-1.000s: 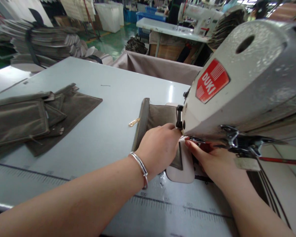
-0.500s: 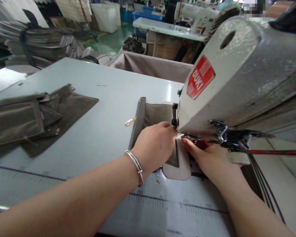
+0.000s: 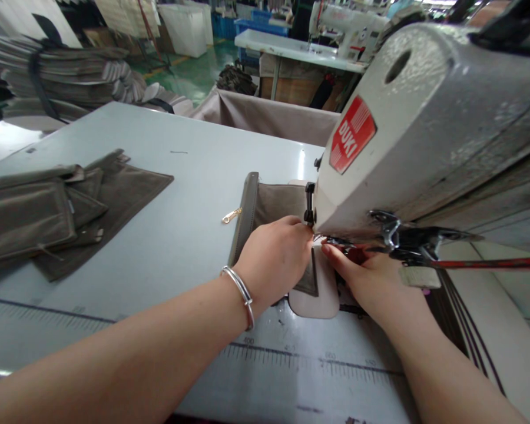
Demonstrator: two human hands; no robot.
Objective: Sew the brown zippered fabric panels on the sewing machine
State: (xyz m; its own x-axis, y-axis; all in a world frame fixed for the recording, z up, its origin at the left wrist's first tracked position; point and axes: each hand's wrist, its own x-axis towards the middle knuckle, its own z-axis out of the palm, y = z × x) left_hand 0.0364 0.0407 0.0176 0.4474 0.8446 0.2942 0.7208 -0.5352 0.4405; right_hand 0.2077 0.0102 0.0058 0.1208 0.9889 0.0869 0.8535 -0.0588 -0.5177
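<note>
A brown fabric piece (image 3: 277, 199) with a zipper band (image 3: 245, 215) along its left edge lies flat under the head of a sewing machine (image 3: 393, 123). A gold zipper pull (image 3: 231, 215) sticks out from that band. My left hand (image 3: 277, 250), a silver bangle at its wrist, rests over the fabric. Its fingers are closed close to the needle, and their tips are hidden. On the needle's other side is my right hand (image 3: 371, 280), its thumb pointing at the presser foot (image 3: 338, 241). The machine hides most of its other fingers.
More brown fabric pieces (image 3: 92, 206) lie overlapping on the left of the white table (image 3: 194, 229). A printed ruler scale (image 3: 291, 356) runs along the front. Beyond the far edge hangs a cloth bin (image 3: 269, 115). Tied stacks (image 3: 66, 76) stand at back left.
The whole view has shifted slightly, so everything sits a little further left. Both hands and the fabric keep the same places relative to the machine.
</note>
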